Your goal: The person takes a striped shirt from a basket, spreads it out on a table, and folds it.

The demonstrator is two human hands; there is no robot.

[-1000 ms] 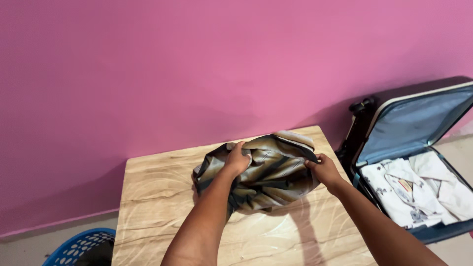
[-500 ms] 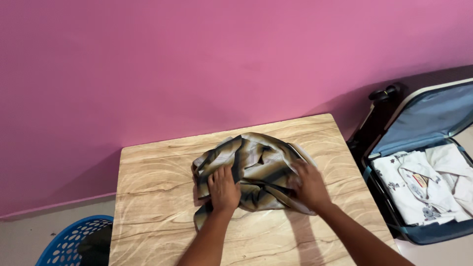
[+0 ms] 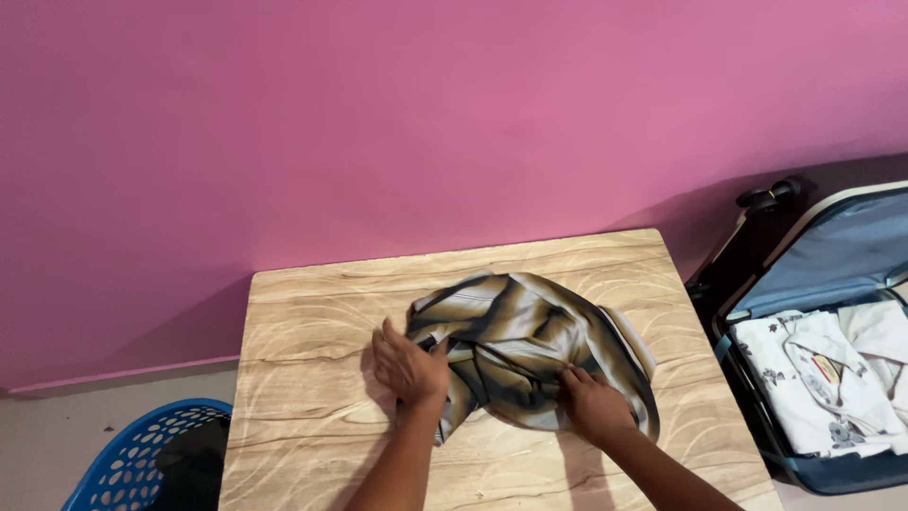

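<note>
Right hand [image 3: 594, 405] — nearest the camera, palm down on the near right edge of the striped shirt [image 3: 530, 355], fingers curled into the cloth as if pinching a fold; whether it truly grips or only presses cannot be told. Left hand [image 3: 409, 365] — fingers spread and flat, resting at the shirt's left edge, partly on cloth, partly on the counter [image 3: 303, 378]. Striped shirt — brown, grey and cream, rumpled in a loose heap at the middle of the wood-grain counter, a pale band showing along its right side. To handle it well, judging from the heap: find a seam or the collar first, draw the cloth outward with both hands evenly, and smooth from the centre so no crease is trapped beneath. Blue laundry basket [image 3: 132, 464] — on the floor at the near left corner. Open suitcase [image 3: 832, 284] — on the floor at right, holding folded white printed garments [image 3: 813, 378]. Pink wall [image 3: 426, 123] — behind everything.
</note>
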